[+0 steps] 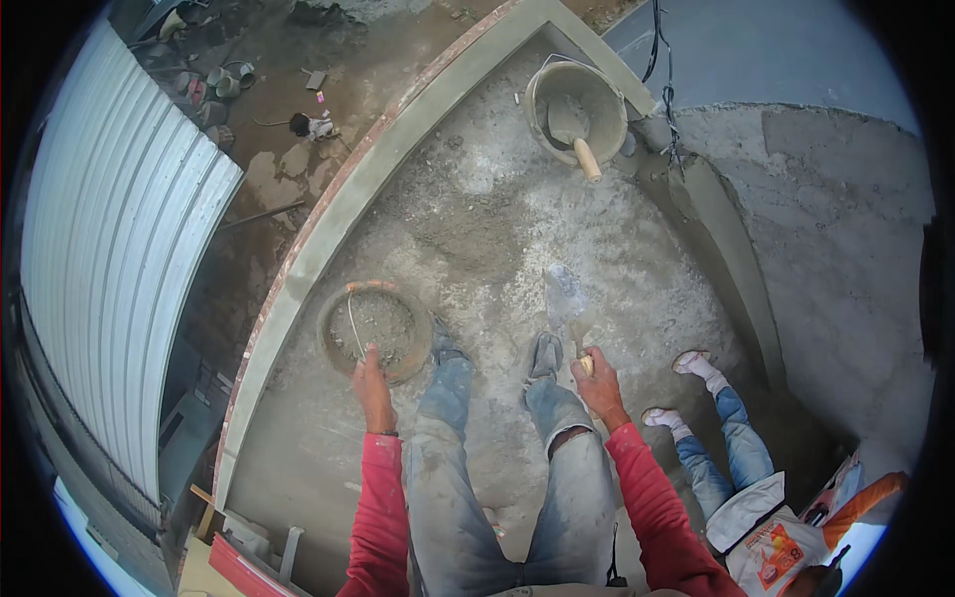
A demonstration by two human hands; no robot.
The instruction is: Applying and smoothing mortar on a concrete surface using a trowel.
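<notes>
My left hand (373, 398) is closed at the near side of a round bucket (422, 343), its fingers on the thin wire handle (351, 316). Grey wet mortar (380, 326) lies inside the bucket, which stands on the floor beside my left foot. In my right hand (599, 388) is a pointing trowel (565, 296), gripped by its wooden handle. The trowel's blade points away from me, over the rough concrete floor (477, 244) just right of my right foot. Whether the blade touches the floor I cannot tell.
A second bucket (542, 117) stands in the far corner with another trowel (572, 124) in it. A low plastered wall (343, 214) curves along the left. At right are a rough wall (841, 229) and a co-worker (741, 478). Black cables (668, 95) hang near the corner.
</notes>
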